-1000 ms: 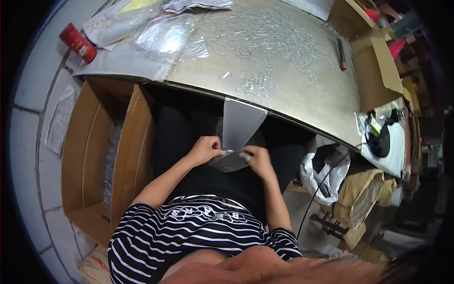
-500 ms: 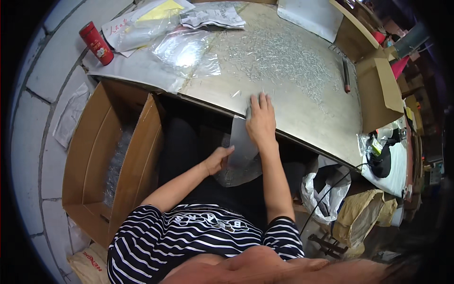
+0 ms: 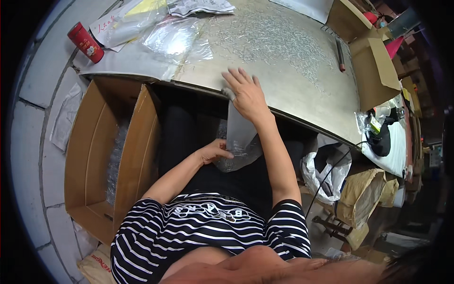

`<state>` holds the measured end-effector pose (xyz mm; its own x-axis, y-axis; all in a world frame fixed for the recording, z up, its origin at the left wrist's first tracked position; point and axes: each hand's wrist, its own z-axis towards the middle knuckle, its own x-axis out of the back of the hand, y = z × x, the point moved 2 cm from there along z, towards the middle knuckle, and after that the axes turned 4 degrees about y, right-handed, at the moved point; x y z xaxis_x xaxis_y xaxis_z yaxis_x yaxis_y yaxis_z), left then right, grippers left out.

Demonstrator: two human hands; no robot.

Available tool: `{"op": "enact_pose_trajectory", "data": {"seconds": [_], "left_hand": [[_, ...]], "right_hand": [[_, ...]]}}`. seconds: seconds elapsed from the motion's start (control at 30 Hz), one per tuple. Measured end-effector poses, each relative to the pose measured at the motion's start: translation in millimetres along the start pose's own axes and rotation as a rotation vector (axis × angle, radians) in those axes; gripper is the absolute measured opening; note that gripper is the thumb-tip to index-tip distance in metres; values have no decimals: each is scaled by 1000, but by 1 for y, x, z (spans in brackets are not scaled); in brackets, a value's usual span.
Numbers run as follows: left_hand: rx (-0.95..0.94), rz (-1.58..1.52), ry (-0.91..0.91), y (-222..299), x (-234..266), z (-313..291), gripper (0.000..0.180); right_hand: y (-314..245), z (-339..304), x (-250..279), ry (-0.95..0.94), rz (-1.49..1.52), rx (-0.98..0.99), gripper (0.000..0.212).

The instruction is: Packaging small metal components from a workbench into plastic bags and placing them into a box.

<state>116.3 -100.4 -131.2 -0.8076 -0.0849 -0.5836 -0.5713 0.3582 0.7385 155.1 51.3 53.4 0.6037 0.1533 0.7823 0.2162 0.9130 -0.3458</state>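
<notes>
- Pinching between left-hand thumb and fingers, near the centre of the frame: the left hand clamped on the lower left side of translucent grey plastic sheeting.
- Stretching up-frame from that grip, long axis nearly upright — reaching the front edge of a grey metal-topped table, upper end partly hidden under the right hand.
- Hovering or resting at that edge, cannot tell which, with right-hand fingers spread apart, gripping nothing visible; lying nearer the sheeting's top than the left hand.
- Scattering across the upper middle — beyond the right fingertips: small, thin, silvery-clear pieces.
</notes>
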Motion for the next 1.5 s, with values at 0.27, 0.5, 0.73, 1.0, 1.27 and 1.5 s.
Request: {"op": "enact_pose_trajectory", "data": {"seconds": [0.27,0.5,0.73,1.0,1.27,1.5], "left_hand": [[38,121,-24,-18,27,4,45],[3,-66,-101,10,-3,-16,50],[48,77,63,8,-10,-15,46],[191,-67,9,10,-23,-39,46],[-131,94,58,57,-61,-20,54],[-185,-9,44,66,-47,-22,51]], "right_hand": [[-30,-98,30,-49,-55,-131,49],[-44,-140,8,-333,159,-341,55],[-29,-145,0,-280,301,-439,38],[-13,-144,18,-154,498,-699,28],[13,-145,14,-244,577,-655,16],[133,-157,141,419,-66,-889,14]]}}
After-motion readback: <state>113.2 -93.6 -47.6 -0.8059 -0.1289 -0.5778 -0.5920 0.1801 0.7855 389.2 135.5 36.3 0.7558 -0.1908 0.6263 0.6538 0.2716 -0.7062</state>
